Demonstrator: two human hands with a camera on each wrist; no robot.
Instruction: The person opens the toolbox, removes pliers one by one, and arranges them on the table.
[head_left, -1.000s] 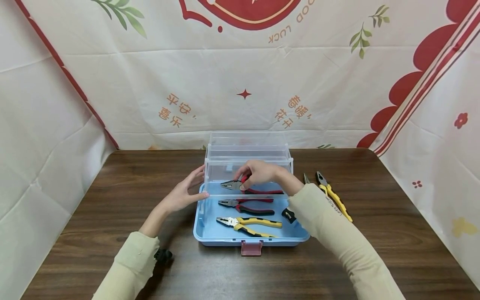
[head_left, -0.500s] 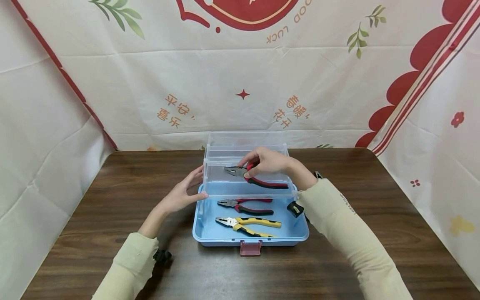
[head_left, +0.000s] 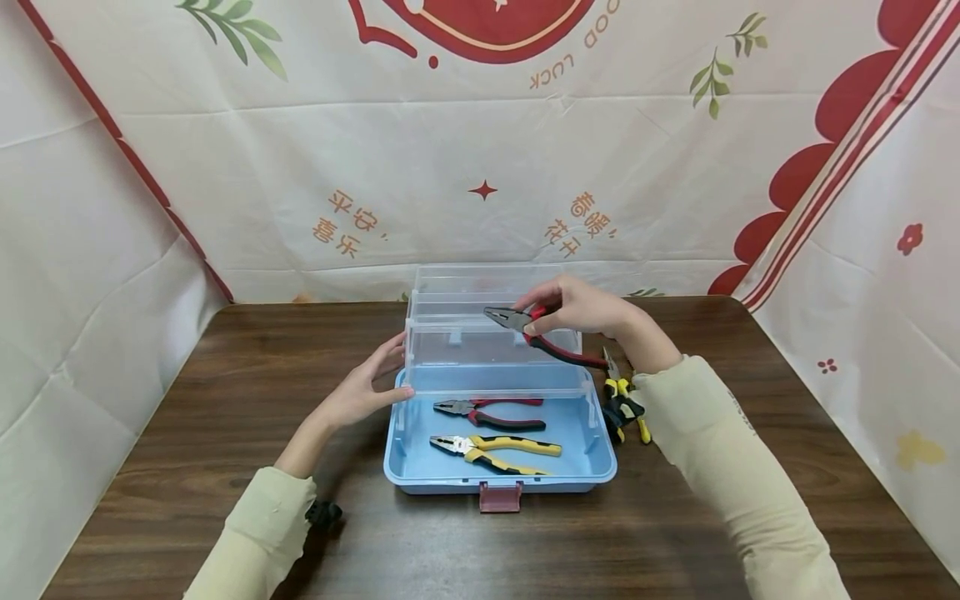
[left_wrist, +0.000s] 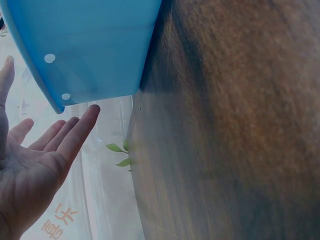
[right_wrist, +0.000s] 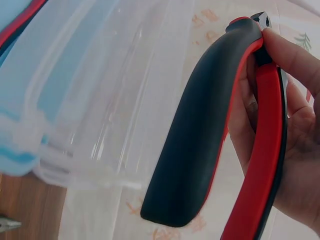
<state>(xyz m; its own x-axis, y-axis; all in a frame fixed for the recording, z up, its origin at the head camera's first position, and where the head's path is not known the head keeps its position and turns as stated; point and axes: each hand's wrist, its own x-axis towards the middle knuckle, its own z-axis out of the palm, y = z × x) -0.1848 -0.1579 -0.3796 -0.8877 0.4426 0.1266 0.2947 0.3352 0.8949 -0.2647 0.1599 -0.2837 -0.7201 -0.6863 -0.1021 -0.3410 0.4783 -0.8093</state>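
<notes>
My right hand point(head_left: 588, 307) pinches a pair of red-and-black combination pliers point(head_left: 564, 353) near the pivot, raised over the right part of the box's clear lid. In the right wrist view the pliers point(right_wrist: 205, 125) have their handles spread, with thumb and fingers around the joint. At the left side of the blue toolbox point(head_left: 442, 482), my left hand point(head_left: 358, 398) has its fingers extended, fingertips right at the lid's edge. Inside the box lie smaller red-and-black pliers point(head_left: 491, 412) and yellow-and-black pliers point(head_left: 495, 450). The transparent lid point(head_left: 491, 342) stands raised at the back.
Yellow-handled pliers point(head_left: 617, 385) lie on the brown table point(head_left: 262, 392) right of the box, partly hidden by the right sleeve and a black wrist device point(head_left: 621, 412). A pink latch point(head_left: 499, 498) hangs at the box's front. A printed white cloth point(head_left: 480, 150) stands behind the table.
My right hand has lifted the red-and-black pliers out of the back of the box, moving up and to the right. My left hand stays at the box's left side.
</notes>
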